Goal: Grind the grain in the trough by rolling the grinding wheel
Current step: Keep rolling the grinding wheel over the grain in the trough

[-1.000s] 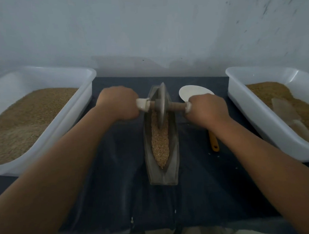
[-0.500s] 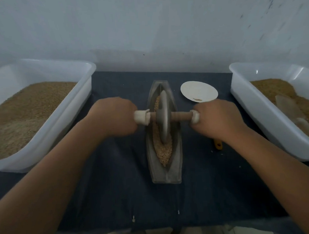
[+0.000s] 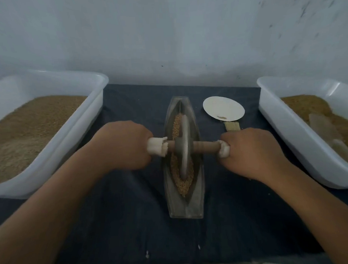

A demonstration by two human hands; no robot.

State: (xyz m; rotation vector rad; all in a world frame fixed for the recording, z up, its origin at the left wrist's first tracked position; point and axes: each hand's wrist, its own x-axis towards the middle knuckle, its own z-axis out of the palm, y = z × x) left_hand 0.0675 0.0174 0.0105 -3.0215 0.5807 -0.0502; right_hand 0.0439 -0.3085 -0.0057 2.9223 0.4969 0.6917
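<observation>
In the middle of the frame, a long boat-shaped trough (image 3: 184,202) lies on the dark cloth-covered surface (image 3: 123,224), its length running up the frame. Grain (image 3: 180,184) fills its groove. The grinding wheel (image 3: 185,151) stands upright in the groove at about mid-length, with its lower rim sunk in the grain. A wooden rod (image 3: 205,147) passes through the wheel from side to side. The left hand (image 3: 126,146) is curled tight round the rod's white-wrapped left end, and the right hand (image 3: 251,152) grips the wrapped right end the same way. Just to the upper right of the trough sits a white plate (image 3: 224,108), with brush bristles (image 3: 231,126) showing between it and the right hand. A white tub (image 3: 92,107) at the left edge and another tub (image 3: 278,115) at the right edge both hold brown grain.
</observation>
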